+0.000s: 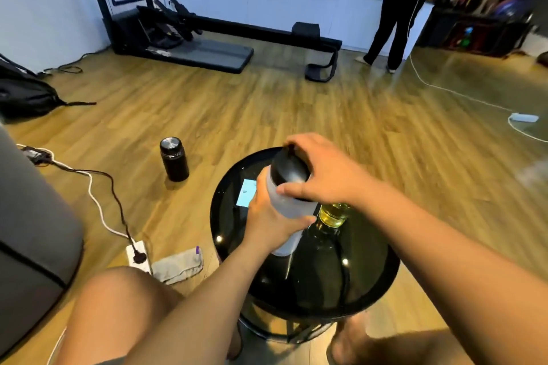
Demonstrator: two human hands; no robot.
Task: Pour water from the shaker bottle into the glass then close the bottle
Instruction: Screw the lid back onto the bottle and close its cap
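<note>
A frosted shaker bottle with a black lid is held above the round black glass table. My left hand is wrapped around the bottle's body. My right hand grips the black lid from above, fingers curled round it. A glass holding yellowish liquid stands on the table just right of the bottle, partly hidden under my right wrist.
A phone with a lit screen lies on the table's left side. On the wooden floor are a dark flask, a grey cloth, a power strip with cables and a sofa edge. A person stands far back right.
</note>
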